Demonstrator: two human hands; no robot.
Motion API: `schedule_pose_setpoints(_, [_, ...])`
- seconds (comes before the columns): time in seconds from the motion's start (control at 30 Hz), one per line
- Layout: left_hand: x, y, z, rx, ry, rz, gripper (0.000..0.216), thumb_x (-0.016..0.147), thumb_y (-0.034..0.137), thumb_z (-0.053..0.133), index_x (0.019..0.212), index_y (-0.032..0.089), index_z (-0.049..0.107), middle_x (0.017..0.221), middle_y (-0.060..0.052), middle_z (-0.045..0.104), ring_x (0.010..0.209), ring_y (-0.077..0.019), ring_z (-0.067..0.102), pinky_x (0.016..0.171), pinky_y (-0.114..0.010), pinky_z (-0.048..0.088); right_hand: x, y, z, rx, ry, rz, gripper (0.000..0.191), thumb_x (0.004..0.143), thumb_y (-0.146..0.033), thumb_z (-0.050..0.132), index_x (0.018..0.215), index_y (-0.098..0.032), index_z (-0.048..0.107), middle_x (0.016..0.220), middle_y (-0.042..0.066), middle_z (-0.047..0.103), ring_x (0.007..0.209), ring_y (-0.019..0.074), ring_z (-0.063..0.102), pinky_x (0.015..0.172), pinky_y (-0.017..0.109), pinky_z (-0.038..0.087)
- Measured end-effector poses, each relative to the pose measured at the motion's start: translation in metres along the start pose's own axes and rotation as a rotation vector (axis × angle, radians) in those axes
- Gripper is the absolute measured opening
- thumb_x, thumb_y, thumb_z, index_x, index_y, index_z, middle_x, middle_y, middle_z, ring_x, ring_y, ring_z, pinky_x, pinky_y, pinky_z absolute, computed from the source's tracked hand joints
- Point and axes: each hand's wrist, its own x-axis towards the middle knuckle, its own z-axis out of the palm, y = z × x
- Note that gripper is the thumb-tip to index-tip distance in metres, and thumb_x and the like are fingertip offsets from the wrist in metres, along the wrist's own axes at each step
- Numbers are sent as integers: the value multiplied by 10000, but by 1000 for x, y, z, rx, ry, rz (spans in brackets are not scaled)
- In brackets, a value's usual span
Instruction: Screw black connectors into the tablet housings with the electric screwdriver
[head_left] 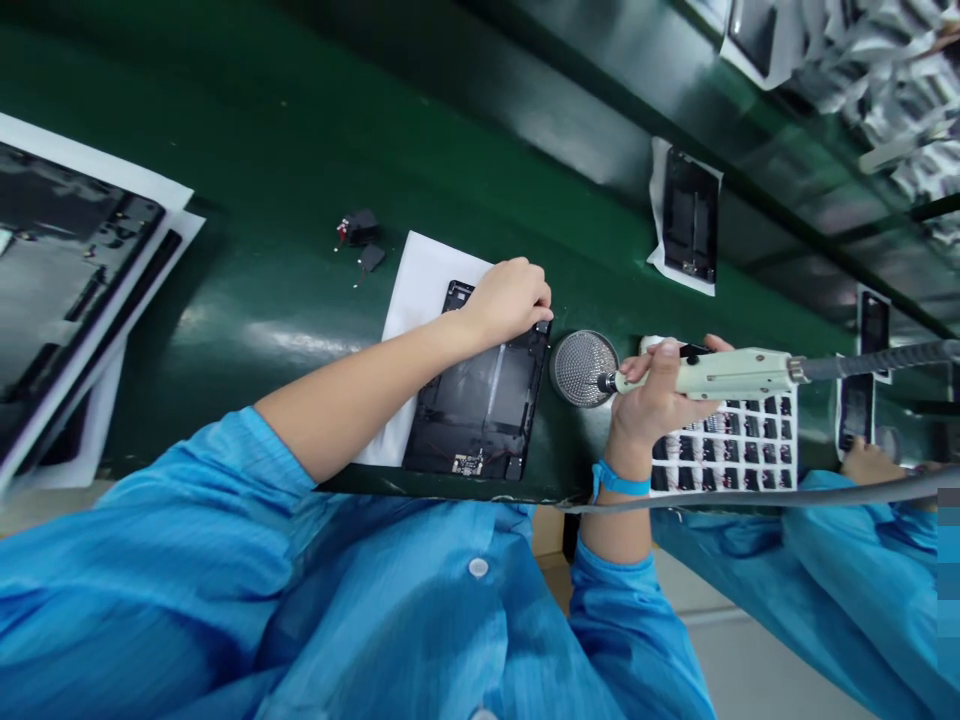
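Note:
My left hand rests with curled fingers on the far corner of an open black tablet housing, which lies on a white sheet on the green belt. My right hand grips a pale electric screwdriver held sideways, its tip over a round metal dish of screws. A blue wrist strap circles my right wrist. Whether the left fingers pinch anything is hidden.
A white tray of small black parts lies under the screwdriver. Loose black components sit left of the sheet. More housings on sheets lie at far left and up the belt. A co-worker's hand is at right.

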Motion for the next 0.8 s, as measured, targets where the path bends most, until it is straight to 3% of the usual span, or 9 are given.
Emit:
schedule_pose_setpoints(0.3, [1, 1, -2, 0, -8, -2, 152, 1040, 313, 830, 985, 222, 938, 989, -97, 843, 990, -286, 722, 896, -426, 535, -1, -3, 1, 60, -9, 5, 512, 865, -481, 867, 1228, -297, 556, 781, -98, 667, 460, 84, 489, 496, 283, 520])
schedule_pose_setpoints(0.6, [0, 0, -2, 0, 11, 20, 153, 1037, 316, 830, 966, 227, 932, 974, -92, 842, 969, -280, 714, 878, -422, 531, -3, -1, 1, 18, -8, 28, 566, 853, -562, 883, 1231, -299, 554, 814, -89, 656, 487, 78, 490, 522, 288, 536])
schedule_pose_setpoints(0.8, [2, 0, 1, -37, 13, -8, 121, 1011, 269, 840, 936, 223, 923, 982, -92, 849, 1004, -293, 733, 874, -434, 541, 10, -39, 11, 32, 12, -85, 525, 909, -417, 790, 1404, -341, 633, 887, -48, 666, 482, 82, 421, 502, 292, 516])
